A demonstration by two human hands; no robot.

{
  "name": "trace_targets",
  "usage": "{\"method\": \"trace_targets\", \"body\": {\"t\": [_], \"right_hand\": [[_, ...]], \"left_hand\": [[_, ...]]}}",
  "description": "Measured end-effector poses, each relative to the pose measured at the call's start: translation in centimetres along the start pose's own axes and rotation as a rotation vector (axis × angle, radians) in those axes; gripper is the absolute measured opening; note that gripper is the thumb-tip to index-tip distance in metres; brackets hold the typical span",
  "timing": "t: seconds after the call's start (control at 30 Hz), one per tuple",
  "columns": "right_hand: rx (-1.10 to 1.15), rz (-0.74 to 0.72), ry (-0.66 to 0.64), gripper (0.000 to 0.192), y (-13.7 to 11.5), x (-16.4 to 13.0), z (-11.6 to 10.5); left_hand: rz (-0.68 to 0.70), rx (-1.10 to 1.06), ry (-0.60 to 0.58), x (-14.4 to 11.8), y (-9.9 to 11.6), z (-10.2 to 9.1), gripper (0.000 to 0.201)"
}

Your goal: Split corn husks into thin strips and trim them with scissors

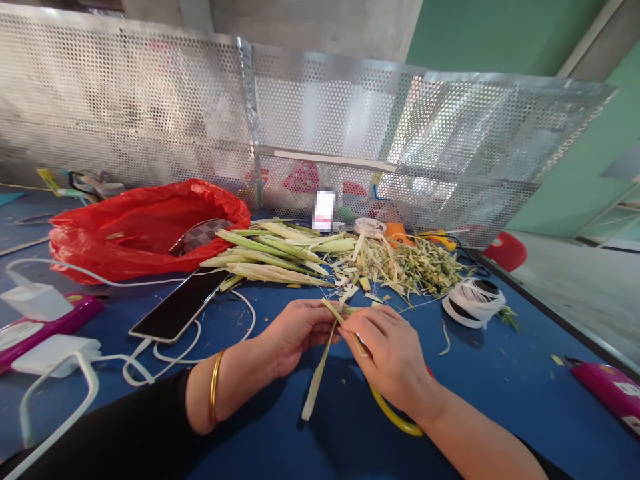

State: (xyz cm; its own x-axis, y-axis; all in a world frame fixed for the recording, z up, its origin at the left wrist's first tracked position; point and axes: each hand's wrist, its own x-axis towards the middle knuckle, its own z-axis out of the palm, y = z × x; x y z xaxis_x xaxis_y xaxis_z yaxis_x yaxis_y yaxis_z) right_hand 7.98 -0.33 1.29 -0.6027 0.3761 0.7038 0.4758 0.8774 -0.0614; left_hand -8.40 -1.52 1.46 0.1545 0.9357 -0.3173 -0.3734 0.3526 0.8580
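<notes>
Breakage is judged the nearest risk: the pale green stalk [320,363] is pinched at its upper end between both hands, and if it is bent too sharply there, the thin strip may be snapped or split along its length; the lower end hangs free toward 7 o'clock and rests near the blue table [500,380], so it could be swung off line by a twist. Slipping is also thought possible, since only the fingertips are applied.

The left hand [295,333] is closed around the stalk's top, thumb and forefinger pressed together on it; the right hand [387,353] is curled, its fingertips meeting the same end from 3 o'clock; whether something more is held inside that palm cannot be told, though a yellow loop [395,417] is seen emerging below it at 6 o'clock and might be tangled with the stalk.

The stalk is seen as long, narrow, flat and pale yellow-green, slightly fibrous at the gripped end, lying at the centre of the view just in front of the person.

At 12 o'clock from the hands a pile of similar stalks [273,257] is laid; at 1 o'clock a heap of shredded trimmings [415,267]; at 10 o'clock a phone [183,303]; beyond it a red plastic bag [145,227]; at 2 o'clock a roll of tape [473,301].
</notes>
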Motion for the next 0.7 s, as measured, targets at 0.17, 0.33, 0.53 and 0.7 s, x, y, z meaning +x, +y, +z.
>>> {"method": "trace_targets", "body": {"t": [0.17,0.33,0.53,0.7], "right_hand": [[-0.016,0.065,0.018,0.011,0.7,-0.3,0.4],[-0.009,0.038,-0.045,0.014,0.3,-0.1,0.0],[0.012,-0.128,-0.105,0.017,-0.7,0.1,-0.8],[-0.225,-0.276,-0.258,0.023,-0.9,-0.1,0.6]], "left_hand": [[0.006,-0.044,-0.076,-0.5,0.6,0.2,0.019],[0.030,-0.018,-0.023,-0.2,0.2,-0.1,0.020],[0.058,-0.030,0.113,0.0,-0.1,-0.1,0.021],[0.067,-0.013,0.095,-0.1,-0.6,0.3,0.022]]}}
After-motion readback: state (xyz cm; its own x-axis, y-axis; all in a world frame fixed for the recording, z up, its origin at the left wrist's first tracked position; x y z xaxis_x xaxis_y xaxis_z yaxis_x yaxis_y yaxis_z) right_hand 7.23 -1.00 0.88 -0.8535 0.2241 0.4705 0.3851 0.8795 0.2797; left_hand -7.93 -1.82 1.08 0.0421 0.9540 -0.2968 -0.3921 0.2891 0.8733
